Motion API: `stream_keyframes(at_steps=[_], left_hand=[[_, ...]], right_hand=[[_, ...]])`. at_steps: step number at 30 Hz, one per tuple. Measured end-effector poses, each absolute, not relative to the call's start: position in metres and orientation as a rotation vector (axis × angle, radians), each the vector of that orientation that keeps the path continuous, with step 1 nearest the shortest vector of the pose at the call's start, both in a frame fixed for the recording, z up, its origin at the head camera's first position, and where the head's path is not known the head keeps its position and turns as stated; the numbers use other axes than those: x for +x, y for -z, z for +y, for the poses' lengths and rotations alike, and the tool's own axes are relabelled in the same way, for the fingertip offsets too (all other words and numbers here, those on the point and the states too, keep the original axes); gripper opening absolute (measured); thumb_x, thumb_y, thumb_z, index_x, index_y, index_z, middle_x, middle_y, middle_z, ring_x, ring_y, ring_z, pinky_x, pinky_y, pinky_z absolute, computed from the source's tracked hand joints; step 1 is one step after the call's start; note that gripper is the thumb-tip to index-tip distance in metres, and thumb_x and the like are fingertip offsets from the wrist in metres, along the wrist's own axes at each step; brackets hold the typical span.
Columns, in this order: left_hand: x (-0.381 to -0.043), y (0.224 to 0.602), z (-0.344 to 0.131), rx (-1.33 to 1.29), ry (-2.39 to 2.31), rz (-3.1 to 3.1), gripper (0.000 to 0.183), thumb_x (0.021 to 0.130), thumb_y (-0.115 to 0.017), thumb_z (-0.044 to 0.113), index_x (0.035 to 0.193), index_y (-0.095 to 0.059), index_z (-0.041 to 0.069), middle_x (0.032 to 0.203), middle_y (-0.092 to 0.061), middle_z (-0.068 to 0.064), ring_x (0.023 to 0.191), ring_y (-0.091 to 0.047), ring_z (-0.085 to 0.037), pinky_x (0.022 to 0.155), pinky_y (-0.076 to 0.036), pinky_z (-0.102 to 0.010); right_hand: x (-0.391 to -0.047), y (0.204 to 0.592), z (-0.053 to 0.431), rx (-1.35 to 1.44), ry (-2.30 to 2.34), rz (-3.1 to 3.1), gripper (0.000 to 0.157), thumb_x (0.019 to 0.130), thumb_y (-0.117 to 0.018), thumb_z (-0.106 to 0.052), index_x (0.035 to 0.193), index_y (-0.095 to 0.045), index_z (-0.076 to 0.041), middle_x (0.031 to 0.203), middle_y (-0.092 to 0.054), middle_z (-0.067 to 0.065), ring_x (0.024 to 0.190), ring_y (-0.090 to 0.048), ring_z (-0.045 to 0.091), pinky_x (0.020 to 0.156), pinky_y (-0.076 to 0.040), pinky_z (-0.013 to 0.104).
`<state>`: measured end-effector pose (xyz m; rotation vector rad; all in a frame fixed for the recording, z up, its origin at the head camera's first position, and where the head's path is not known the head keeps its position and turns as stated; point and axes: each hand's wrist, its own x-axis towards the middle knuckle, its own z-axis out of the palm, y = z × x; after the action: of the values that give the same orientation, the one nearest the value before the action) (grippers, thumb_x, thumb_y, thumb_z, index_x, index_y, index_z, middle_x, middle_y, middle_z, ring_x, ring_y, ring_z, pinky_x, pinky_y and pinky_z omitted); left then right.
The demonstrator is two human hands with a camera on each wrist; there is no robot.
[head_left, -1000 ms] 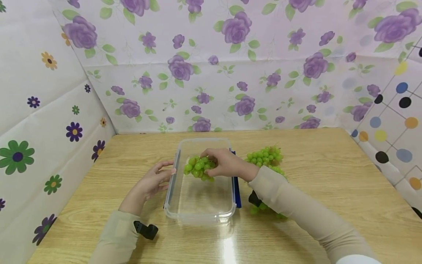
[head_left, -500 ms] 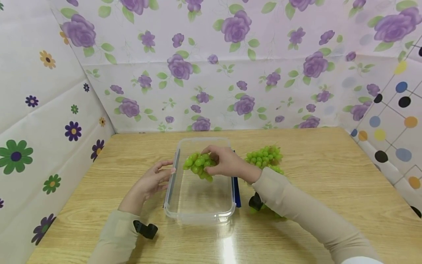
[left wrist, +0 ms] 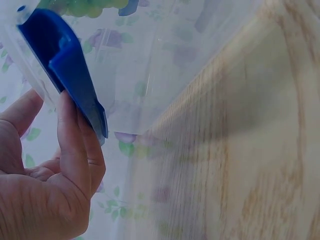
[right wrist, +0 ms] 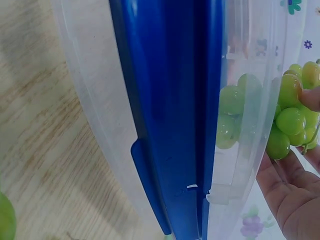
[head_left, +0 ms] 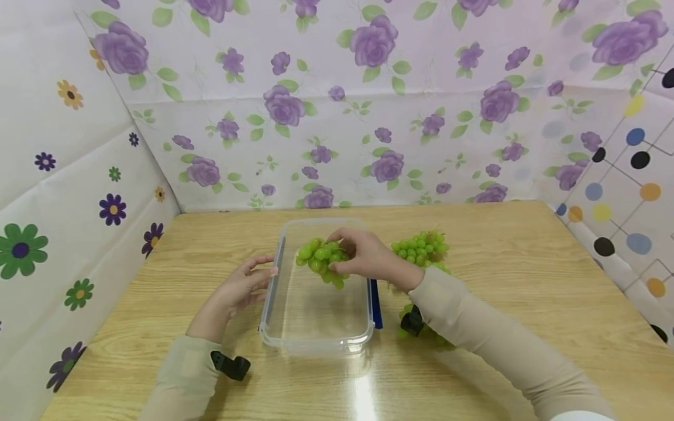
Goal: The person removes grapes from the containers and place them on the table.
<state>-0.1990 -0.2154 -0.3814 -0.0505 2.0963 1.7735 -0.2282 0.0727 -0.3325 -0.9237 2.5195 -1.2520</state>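
A clear plastic food container (head_left: 326, 327) with blue side latches (right wrist: 170, 100) stands on the table. In the head view my right hand (head_left: 368, 254) pinches a bunch of green grapes (head_left: 318, 257) between thumb and fingers, holding it over the inside of the container. The right wrist view shows these grapes (right wrist: 290, 122) partly through the clear wall, with fingers beneath them. My left hand (head_left: 244, 289) is at the container's left side, its fingers loosely extended and touching there. In the left wrist view, fingers of the left hand (left wrist: 55, 180) lie against a blue latch (left wrist: 70, 70).
More green grapes (head_left: 421, 248) lie on the wooden table (head_left: 505, 263) right of the container. Another bunch (head_left: 434, 339), nearer, is partly hidden by the right sleeve and its black wrist camera (head_left: 412, 321). Flower-patterned sheets (head_left: 337, 146) enclose the back and sides.
My right hand has raised the bunch slightly, turning it so that some grapes hang lower. The left hand stays at the container's side. The head view has shifted a little.
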Motion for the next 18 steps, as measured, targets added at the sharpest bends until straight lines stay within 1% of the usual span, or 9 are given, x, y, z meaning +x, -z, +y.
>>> stream_keyframes(at_steps=[4,7,14,18], left_hand=[[-0.198,0.381,-0.216,-0.049,-1.775,2.095,0.064,0.097,-0.056,0.033,0.149,-0.024,0.011,0.122,-0.046,-0.003,0.095,-0.055,-0.009,0.073,-0.049,-0.021],[-0.198,0.382,-0.216,-0.049,-1.770,2.097,0.064,0.097,-0.056,0.033,0.148,-0.025,0.011,0.123,-0.045,-0.004,0.095,-0.054,-0.010,0.073,-0.049,-0.021],[-0.199,0.384,-0.216,-0.063,-1.761,2.105,0.064,0.096,-0.057,0.034,0.148,-0.026,0.012,0.128,-0.044,-0.007,0.099,-0.054,-0.012,0.078,-0.050,-0.022],[-0.199,0.384,-0.217,-0.063,-1.749,2.120,0.064,0.096,-0.056,0.035,0.148,-0.026,0.012,0.130,-0.044,-0.008,0.102,-0.054,-0.014,0.079,-0.049,-0.023]], right_hand=[[-0.227,0.332,0.074,-0.872,1.288,2.515,0.042,0.084,-0.072,-0.016,0.122,-0.057,-0.009,0.102,-0.069,0.010,0.088,-0.063,0.016,0.077,-0.052,0.030],[-0.227,0.333,0.076,-0.840,1.320,2.511,0.041,0.084,-0.073,-0.017,0.122,-0.058,-0.010,0.101,-0.069,0.009,0.087,-0.063,0.016,0.077,-0.052,0.030],[-0.226,0.335,0.081,-0.770,1.407,2.509,0.039,0.084,-0.073,-0.018,0.120,-0.060,-0.012,0.098,-0.069,0.007,0.084,-0.063,0.016,0.073,-0.051,0.031],[-0.224,0.335,0.084,-0.756,1.458,2.514,0.038,0.084,-0.073,-0.018,0.119,-0.060,-0.011,0.099,-0.069,0.008,0.087,-0.063,0.018,0.076,-0.052,0.032]])
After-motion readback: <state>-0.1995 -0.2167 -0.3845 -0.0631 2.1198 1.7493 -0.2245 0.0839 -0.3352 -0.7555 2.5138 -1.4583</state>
